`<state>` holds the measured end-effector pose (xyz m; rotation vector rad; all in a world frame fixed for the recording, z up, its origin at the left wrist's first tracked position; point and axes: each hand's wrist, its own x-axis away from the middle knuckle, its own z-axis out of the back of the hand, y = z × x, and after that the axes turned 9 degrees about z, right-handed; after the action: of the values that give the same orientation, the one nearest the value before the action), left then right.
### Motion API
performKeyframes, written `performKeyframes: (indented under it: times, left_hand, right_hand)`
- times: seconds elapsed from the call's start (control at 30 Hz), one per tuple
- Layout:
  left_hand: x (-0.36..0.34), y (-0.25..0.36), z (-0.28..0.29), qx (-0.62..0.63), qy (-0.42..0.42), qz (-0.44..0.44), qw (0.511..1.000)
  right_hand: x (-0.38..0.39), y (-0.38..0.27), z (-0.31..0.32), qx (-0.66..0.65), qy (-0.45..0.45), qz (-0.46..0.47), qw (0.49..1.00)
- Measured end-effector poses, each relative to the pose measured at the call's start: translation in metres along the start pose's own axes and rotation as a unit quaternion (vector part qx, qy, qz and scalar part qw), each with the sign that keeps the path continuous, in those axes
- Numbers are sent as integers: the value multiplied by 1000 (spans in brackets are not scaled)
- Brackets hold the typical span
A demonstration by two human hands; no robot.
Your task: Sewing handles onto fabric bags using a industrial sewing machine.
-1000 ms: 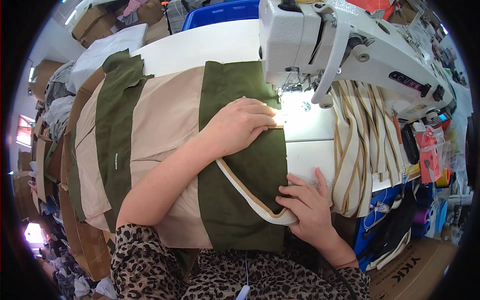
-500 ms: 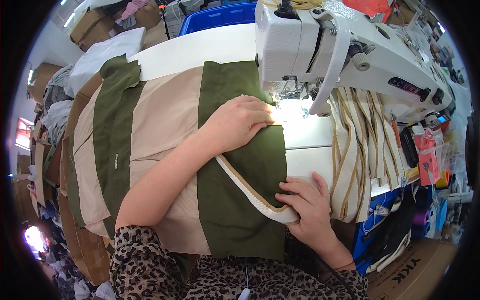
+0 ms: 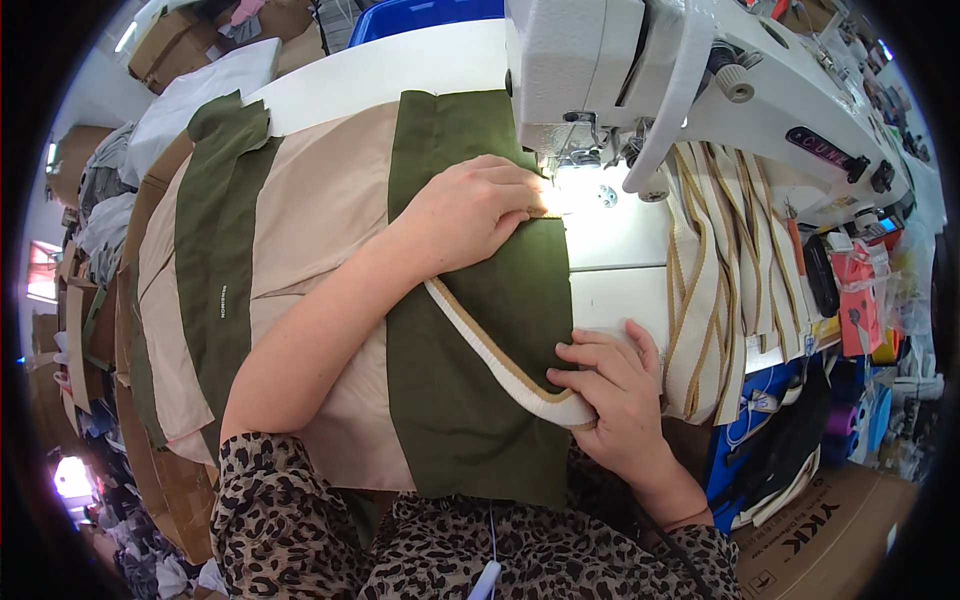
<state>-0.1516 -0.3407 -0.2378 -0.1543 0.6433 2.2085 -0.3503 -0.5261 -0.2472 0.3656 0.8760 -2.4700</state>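
A green and beige fabric panel (image 3: 480, 330) lies across the white sewing table, its right edge by the sewing machine (image 3: 640, 80). A cream webbing strap with a tan edge (image 3: 485, 350) curves over the green part. My left hand (image 3: 475, 212) lies over one stretch of the strap, fingers bent and pressed together on its end beside the lit needle area. The fingertips are partly lost in glare. Near the panel's right edge, my right hand (image 3: 620, 400) grips the other end of the strap between thumb and fingers.
More cream and tan straps (image 3: 715, 290) hang in a bunch right of the needle area. A blue bin (image 3: 420, 18) stands behind the table. At lower right is a cardboard box (image 3: 825, 530); a cardboard sheet (image 3: 165, 480) borders the fabric on the left.
The whole view has shifted, so the table and machine sit slightly higher in the picture. Both hands keep nearly the same place on the strap and fabric.
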Motion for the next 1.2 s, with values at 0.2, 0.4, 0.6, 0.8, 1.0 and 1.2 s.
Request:
performKeyframes:
  times: [0.2, 0.4, 0.6, 0.8, 1.0, 1.2]
  left_hand:
    - [3, -1, -2, -24, 30, -33, 999]
    - [4, -3, -3, -55, 42, -92, 993]
    - [-2, -8, -3, -23, 31, -50, 998]
    - [-14, -16, -1, -48, 4, 12, 999]
    - [-15, -22, -3, -65, 17, 16, 998]
    - [-18, -24, -1, -46, 30, -11, 998]
  right_hand:
    - [1, -2, 0, 0, 11, 2, 1000]
    - [2, -2, -2, 6, 12, 9, 1000]
    - [-5, -3, 3, 10, -6, 1, 1000]
    - [-23, 7, 4, 11, 29, -5, 1000]
    - [-23, 6, -1, 4, 27, -7, 1000]
    - [-24, 5, -2, 17, 24, -9, 1000]
